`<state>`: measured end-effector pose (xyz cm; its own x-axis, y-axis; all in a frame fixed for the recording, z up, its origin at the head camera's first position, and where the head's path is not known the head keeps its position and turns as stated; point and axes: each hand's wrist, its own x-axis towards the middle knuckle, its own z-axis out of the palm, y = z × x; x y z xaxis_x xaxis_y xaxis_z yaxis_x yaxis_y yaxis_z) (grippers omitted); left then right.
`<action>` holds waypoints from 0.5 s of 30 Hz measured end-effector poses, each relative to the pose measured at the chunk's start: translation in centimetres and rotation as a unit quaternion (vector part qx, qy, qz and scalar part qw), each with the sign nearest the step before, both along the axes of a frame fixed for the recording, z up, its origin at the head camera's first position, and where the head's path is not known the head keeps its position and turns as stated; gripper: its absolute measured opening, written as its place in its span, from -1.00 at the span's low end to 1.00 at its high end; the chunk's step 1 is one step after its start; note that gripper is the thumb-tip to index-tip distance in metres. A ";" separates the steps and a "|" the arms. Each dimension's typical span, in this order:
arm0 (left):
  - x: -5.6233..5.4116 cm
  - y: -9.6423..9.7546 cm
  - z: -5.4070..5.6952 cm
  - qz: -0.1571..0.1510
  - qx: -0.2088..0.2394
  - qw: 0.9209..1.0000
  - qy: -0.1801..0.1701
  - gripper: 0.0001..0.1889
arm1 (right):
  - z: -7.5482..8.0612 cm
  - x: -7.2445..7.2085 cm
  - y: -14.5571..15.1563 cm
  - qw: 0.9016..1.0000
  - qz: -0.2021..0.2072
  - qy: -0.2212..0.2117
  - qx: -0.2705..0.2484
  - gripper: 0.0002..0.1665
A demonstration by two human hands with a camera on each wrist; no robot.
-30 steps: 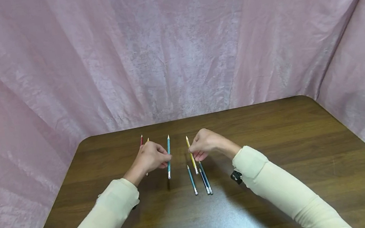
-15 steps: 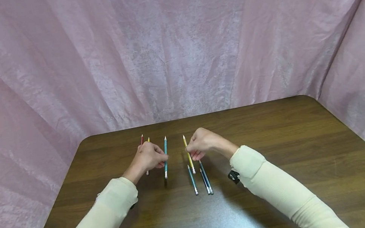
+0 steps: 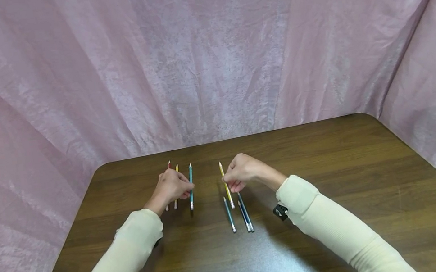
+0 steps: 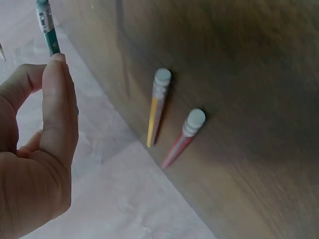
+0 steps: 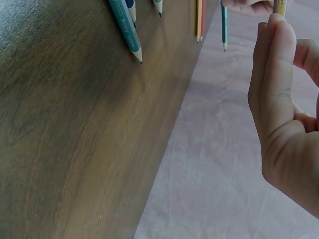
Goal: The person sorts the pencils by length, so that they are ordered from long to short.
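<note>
My left hand (image 3: 172, 185) pinches a teal pencil (image 3: 192, 201) between thumb and fingers, its tip pointing away and its eraser end toward me. The pencil appears raised off the table. Beneath and left of that hand lie a yellow pencil (image 4: 155, 112) and a red pencil (image 4: 178, 148), partly hidden in the head view. My right hand (image 3: 244, 171) pinches another yellow pencil (image 3: 229, 194) near its middle. Closer to me lie a teal pencil (image 3: 229, 216), a navy pencil (image 3: 244, 216) and a dark teal pencil (image 3: 246, 213), the latter two side by side.
The brown wooden table (image 3: 329, 176) has rounded far corners. A pink curtain (image 3: 209, 64) hangs behind its far edge and along both sides.
My left hand has moved left with the teal pencil, toward the yellow and red ones. My right hand shifted slightly left with its yellow pencil. The three nearer pencils stayed put.
</note>
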<state>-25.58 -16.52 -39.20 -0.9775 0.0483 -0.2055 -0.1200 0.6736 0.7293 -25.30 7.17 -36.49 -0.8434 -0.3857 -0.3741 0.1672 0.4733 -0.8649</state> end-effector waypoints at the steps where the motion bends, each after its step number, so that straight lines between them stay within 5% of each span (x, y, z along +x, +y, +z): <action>1: -0.1 -0.1 -0.1 -0.001 0.000 1.000 0.000 -0.92 | 0.0 0.0 0.0 1.000 0.000 0.000 0.000 -0.85; 15: -1.9 -0.8 -0.7 0.005 -0.023 1.000 -0.008 -0.91 | -0.3 0.0 0.8 1.000 0.000 -0.003 -0.005 -0.81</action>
